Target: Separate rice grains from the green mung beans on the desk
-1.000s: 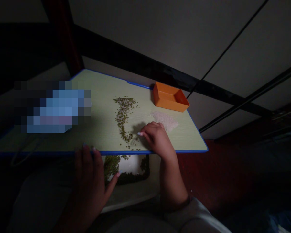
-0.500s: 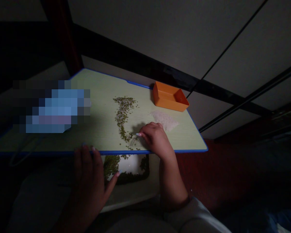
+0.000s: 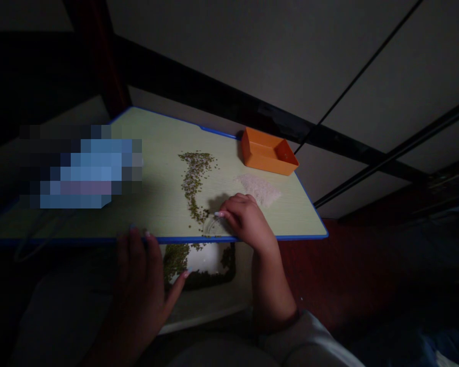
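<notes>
My right hand is closed in a pinch on a clear curved piece, which rests on the board near its front edge; its exact kind is hard to make out. Just left of that piece runs a curved strip of small green beans mixed with pale grains. Behind my right hand lies a heap of white rice-like grains. My left hand is open, fingertips at the front edge of the board and thumb stretched over a pale container that has many green beans along its sides.
An orange rectangular box stands at the back right of the pale, blue-edged board. A pixelated bluish object covers the left side, with a thin cord loop hanging over the edge. Cabinet panels rise behind the board.
The clear piece has turned slightly and shows a wider arc. Fewer beans lie by the front edge beneath it. My left hand stays in place.
</notes>
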Motion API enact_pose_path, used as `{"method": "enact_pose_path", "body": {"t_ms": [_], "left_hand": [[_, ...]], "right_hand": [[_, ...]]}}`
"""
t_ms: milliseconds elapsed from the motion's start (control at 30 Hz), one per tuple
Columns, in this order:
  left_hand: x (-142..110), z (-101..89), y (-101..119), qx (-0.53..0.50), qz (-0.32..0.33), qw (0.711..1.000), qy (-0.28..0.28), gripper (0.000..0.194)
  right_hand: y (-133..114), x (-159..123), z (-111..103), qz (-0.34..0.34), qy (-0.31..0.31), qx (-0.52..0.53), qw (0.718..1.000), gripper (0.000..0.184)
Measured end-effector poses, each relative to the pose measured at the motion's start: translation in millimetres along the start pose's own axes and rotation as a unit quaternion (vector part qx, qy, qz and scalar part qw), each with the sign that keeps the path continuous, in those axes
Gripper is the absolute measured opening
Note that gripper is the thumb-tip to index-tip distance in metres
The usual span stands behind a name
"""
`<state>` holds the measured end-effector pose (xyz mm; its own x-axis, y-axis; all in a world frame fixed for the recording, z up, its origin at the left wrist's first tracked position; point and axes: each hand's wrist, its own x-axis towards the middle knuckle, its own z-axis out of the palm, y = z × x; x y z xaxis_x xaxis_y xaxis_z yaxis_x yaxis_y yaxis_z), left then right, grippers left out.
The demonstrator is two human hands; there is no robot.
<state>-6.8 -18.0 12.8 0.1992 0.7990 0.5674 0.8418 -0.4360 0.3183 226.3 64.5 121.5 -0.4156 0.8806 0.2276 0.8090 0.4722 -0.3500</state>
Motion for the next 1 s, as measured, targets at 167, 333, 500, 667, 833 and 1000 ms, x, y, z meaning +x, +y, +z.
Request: {"method": "enact_pose_path", "body": {"t_ms": [167,333,500,667,833,1000], "left_hand": [[0,0.3,-1,-0.005,-0.004,1.0,-0.005,0.097],[1,-0.9,1,-0.001,-0.008,1.0,-0.013,0.098],[-1,0.0,-1,0.0,-0.005,1.0,-0.007,0.098],[0,0.4,0,-0.004,-0.007,1.0,-0.008,0.097],[2,0.0,1,-0.002,-0.001,1.0,0.003,0.095],[1,-0.2,1,-0.003,0.0,1.0,0.006,0.095]], "right_hand": [[6,-4,-2,0.029,0.039,-0.003,0.999,0.023],[7,-4,-4,0.08,0.06,-0.047,0.994,0.018],[-2,-1,-5,0.087,0.019,-0.062,0.994,0.018],[-11,3,-5,0.08,-0.001,-0.07,0.994,0.019],[-12,3,-3,0.056,-0.011,-0.054,0.997,0.019],[-10,0,-4,0.048,-0.012,-0.03,0.998,0.02]]}}
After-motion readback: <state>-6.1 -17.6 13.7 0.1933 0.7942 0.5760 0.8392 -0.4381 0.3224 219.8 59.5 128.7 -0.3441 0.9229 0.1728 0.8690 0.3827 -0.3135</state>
